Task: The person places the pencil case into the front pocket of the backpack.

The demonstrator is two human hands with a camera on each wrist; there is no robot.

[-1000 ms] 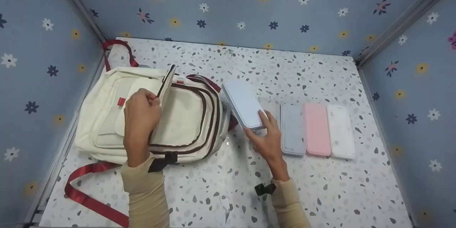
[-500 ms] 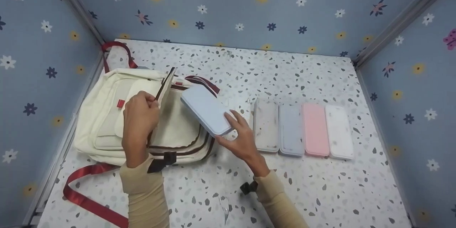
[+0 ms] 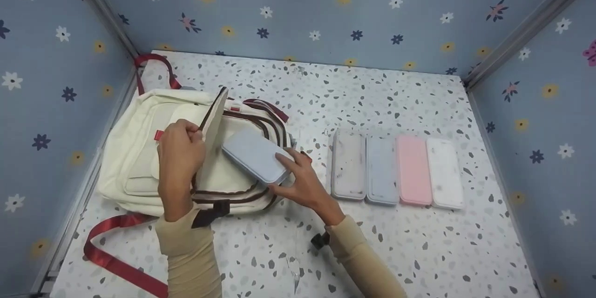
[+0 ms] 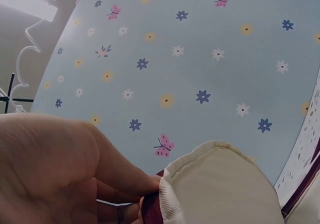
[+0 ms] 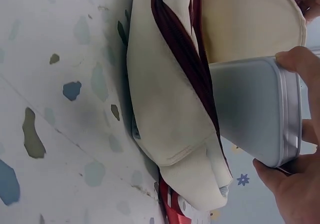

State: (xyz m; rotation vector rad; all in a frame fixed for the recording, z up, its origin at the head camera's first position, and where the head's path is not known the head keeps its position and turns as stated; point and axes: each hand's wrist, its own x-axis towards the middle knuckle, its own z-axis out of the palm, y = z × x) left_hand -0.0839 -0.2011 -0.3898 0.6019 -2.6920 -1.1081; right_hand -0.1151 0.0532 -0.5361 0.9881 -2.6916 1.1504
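A cream backpack (image 3: 135, 149) with brown zip edging lies on the table at the left. My left hand (image 3: 180, 163) pinches the edge of its raised front flap (image 3: 214, 116); in the left wrist view thumb and fingers grip the flap's dark red trim (image 4: 152, 209). A light blue, rounded flat case (image 3: 253, 156) is in my right hand (image 3: 302, 179), gripped at its near end. The case tilts over the front pocket, its far end beside the raised flap. In the right wrist view, thumb and fingers hold the case (image 5: 255, 109) by its end, and its other end passes behind the zip edge.
To the right, a grey case (image 3: 348, 165), a blue-grey case (image 3: 382, 170), a pink case (image 3: 413, 170) and a white case (image 3: 444, 172) lie in a row. A red strap (image 3: 125, 265) trails toward the front. Flowered panels (image 3: 298, 14) enclose the speckled table (image 3: 354, 98).
My right hand has carried the light blue case leftward, from beside the backpack to over its front pocket. My left hand keeps holding the flap in nearly the same place.
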